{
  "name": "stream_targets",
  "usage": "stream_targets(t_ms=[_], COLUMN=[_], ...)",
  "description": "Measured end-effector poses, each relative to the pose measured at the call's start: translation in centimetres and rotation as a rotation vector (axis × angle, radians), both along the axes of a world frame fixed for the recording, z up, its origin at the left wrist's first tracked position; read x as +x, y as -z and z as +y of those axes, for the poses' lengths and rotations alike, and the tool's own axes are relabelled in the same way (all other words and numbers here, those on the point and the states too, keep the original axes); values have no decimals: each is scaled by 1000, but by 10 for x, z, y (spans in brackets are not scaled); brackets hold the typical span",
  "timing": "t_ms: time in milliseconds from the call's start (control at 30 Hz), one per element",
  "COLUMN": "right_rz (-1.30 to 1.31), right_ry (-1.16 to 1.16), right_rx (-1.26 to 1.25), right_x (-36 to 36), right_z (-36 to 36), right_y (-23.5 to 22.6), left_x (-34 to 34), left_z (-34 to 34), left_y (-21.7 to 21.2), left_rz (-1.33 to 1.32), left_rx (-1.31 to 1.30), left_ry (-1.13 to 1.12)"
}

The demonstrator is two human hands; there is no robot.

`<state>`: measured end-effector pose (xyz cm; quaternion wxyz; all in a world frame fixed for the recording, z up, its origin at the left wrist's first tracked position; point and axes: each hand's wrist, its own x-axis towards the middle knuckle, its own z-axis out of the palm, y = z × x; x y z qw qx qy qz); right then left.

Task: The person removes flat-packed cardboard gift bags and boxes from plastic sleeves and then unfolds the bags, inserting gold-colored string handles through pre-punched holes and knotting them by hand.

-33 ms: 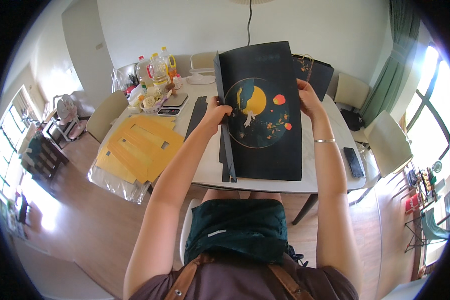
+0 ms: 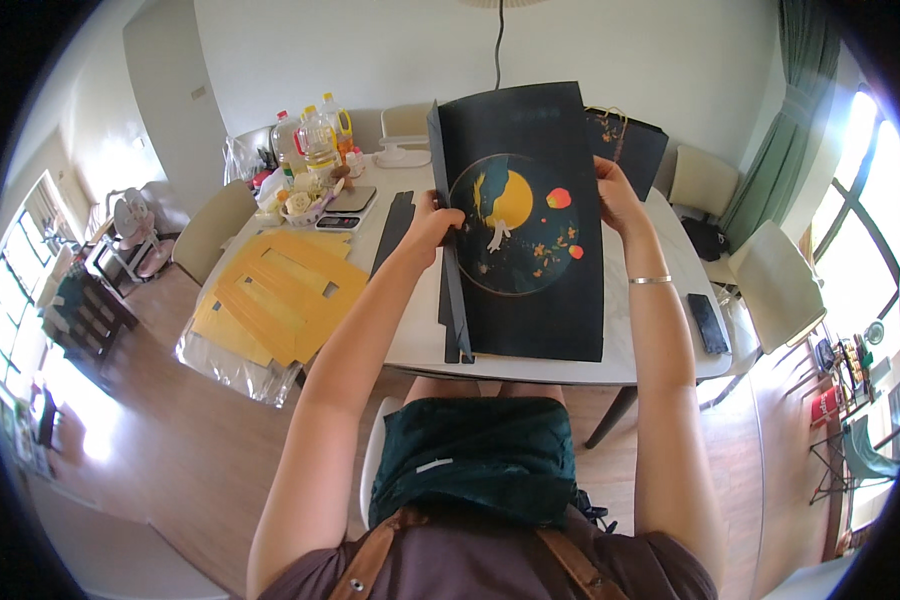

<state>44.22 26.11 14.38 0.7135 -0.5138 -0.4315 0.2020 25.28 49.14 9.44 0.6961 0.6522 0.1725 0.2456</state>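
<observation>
Between my hands stands a black printed card sheet (image 2: 530,320), held tilted up over the white table. Its print is a round picture with a yellow moon, a white rabbit shape, red lanterns and small orange flowers. A narrow side panel is folded along its left edge. My left hand (image 2: 435,225) is closed on that left edge, thumb on the front. My right hand (image 2: 618,200) grips the upper right edge, its fingers partly hidden behind the card. Just left of the card, dark strip-like pieces (image 2: 394,230) lie on the table.
Yellow card pieces with cut-outs (image 2: 290,290) lie at the left on clear plastic (image 2: 240,377). Bottles (image 2: 318,140), a basket (image 2: 305,208) and a scale (image 2: 351,200) stand behind. A black gift bag with cord handle (image 2: 642,150) is at the back right; a phone (image 2: 708,323) lies near the right edge.
</observation>
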Motion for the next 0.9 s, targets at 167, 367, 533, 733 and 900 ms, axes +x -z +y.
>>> stream_targets(t_ms=[167, 367, 533, 733, 900], right_rz=[-108, -372, -340, -469, -524], right_ry=[-26, 198, 211, 129, 285], right_rx=[-54, -234, -314, -269, -327], right_x=[3, -12, -17, 0, 20], right_z=[3, 1, -3, -2, 0], right_y=[4, -14, -20, -14, -4], left_x=[19, 19, 0, -9, -7], left_z=[9, 31, 36, 49, 67], left_y=[-9, -18, -11, 10, 33], left_rz=[-53, 23, -17, -82, -184], left_rx=[20, 6, -149, -303, -330], left_ry=[-82, -31, 165, 239, 345])
